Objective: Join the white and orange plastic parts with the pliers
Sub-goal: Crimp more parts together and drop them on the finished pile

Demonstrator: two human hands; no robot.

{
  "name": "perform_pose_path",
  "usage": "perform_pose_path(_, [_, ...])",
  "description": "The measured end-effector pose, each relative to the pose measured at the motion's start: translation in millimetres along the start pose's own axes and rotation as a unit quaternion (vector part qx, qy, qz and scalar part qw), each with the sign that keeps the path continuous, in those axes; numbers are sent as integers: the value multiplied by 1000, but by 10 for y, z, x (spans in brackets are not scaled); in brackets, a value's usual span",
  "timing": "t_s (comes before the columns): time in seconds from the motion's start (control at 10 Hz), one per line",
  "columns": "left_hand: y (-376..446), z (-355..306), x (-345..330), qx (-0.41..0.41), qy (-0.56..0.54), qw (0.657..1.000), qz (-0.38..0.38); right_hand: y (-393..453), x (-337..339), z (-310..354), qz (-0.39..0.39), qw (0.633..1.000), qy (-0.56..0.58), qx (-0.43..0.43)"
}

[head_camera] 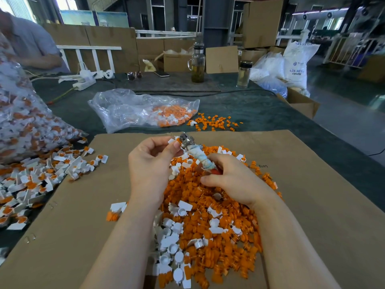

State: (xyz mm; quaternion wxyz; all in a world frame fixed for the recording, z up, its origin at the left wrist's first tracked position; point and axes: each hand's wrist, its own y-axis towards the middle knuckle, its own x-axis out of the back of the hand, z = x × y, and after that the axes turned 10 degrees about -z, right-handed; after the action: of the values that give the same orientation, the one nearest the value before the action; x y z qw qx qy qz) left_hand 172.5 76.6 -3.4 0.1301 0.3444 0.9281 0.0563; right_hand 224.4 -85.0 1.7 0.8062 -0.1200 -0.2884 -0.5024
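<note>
Far left: a full clear bag [23, 122] of joined white-and-orange pieces, with a spread of assembled pieces [41, 176] beside it on the table and the cardboard sheet [83, 205]. Centre rear: a slack plastic bag [133, 109] holding orange and white parts. The left hand [152, 163] is curled, thumb and forefinger pinching a small white part [172, 141] against the metal head of the pliers [193, 153]. The pliers' long axis runs diagonally, head pointing up and left, away from the person, cloth-wrapped handle toward lower right. The right hand [231, 180] is closed around that handle. Both hands are above the pile of loose orange and white parts [208, 222]. Faint print on the cardboard near the right hand is inverted and not legible. Far right rear: a white sack [296, 63] marked "ABS RESIN".
</note>
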Motion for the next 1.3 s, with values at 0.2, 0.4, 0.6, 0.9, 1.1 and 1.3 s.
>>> perform_pose_path(0.2, [20,5,10,1,-16,1000,19,-6,0,7,15,1000,-19,8])
perform_pose_path(0.4, [38,22,28,21,-62,997,27,-27,-25,42,-1,999,-19,37])
perform_pose_path(0.6, [31,26,30,32,-77,996,28,-20,-42,67,-6,998,-42,53])
perform_pose_path(0.9, [32,-4,36,105,-104,989,14,28,-119,2,-40,995,-72,64])
perform_pose_path(1.1, [268,13,268,294,-205,925,-124,68,-123,-81,-136,980,-137,44])
perform_pose_path(1.3, [521,100,594,341,-380,818,-265,106,-101,-160,-198,961,-193,2])
